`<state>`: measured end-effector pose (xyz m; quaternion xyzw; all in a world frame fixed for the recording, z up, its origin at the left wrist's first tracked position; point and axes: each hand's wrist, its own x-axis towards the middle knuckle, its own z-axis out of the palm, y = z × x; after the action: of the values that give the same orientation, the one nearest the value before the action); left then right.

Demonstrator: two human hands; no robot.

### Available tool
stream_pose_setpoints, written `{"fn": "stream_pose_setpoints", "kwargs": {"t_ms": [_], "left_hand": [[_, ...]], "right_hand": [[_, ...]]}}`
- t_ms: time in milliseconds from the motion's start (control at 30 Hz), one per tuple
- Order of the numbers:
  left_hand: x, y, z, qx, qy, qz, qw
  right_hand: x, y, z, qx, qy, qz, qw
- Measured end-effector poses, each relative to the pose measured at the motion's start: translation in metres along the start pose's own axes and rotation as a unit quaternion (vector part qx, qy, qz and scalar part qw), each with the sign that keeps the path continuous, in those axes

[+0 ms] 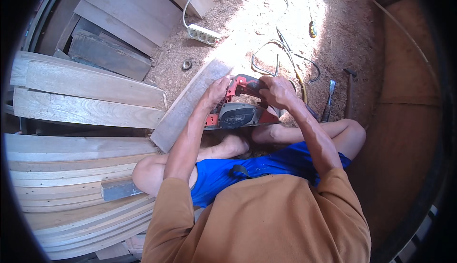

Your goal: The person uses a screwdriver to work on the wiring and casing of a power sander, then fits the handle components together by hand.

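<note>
A red and black power planer (238, 115) is held above my crossed legs, near the middle of the view. My left hand (218, 91) is closed on its front end. My right hand (279, 91) is wrapped round the rear of its top handle. Beneath and to the left of the tool lies a grey-brown board (190, 96), slanting across the ground. The planer's underside is hidden, so I cannot tell whether it touches the board.
Stacked planks (85, 86) fill the left side. A power strip (203, 35) and a tape roll (186, 65) lie ahead. Cables (285, 48), a chisel (329, 101), a hammer (350, 86) and a yellow-handled tool (312, 29) are on the right. A brown panel (409, 72) stands at far right.
</note>
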<state>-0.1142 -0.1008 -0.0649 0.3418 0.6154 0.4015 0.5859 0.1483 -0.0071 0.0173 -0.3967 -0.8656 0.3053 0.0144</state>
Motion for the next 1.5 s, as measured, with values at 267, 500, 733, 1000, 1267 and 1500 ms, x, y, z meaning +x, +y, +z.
{"fn": "stream_pose_setpoints", "kwargs": {"t_ms": [267,500,733,1000,1267,1500], "left_hand": [[-0.001,0.022,-0.014,0.137,-0.143,-0.015,0.98],[0.007,0.005,-0.035,0.245,-0.169,-0.02,0.955],[-0.014,0.022,-0.015,-0.064,-0.03,-0.17,0.983],[-0.012,0.003,-0.019,-0.055,-0.069,-0.02,0.996],[-0.023,0.022,-0.015,-0.013,-0.131,-0.003,0.991],[-0.024,0.014,-0.021,-0.044,-0.111,0.022,0.993]], "right_hand": [[-0.003,0.002,-0.019,0.033,-0.005,0.037,0.999],[-0.002,0.008,-0.024,0.052,-0.02,0.025,0.998],[0.011,-0.004,-0.001,-0.027,-0.024,-0.041,0.999],[0.015,-0.017,-0.004,-0.05,-0.045,-0.062,0.996],[0.011,-0.02,-0.007,-0.051,-0.011,-0.088,0.995],[0.013,-0.021,-0.002,-0.065,-0.009,-0.095,0.993]]}}
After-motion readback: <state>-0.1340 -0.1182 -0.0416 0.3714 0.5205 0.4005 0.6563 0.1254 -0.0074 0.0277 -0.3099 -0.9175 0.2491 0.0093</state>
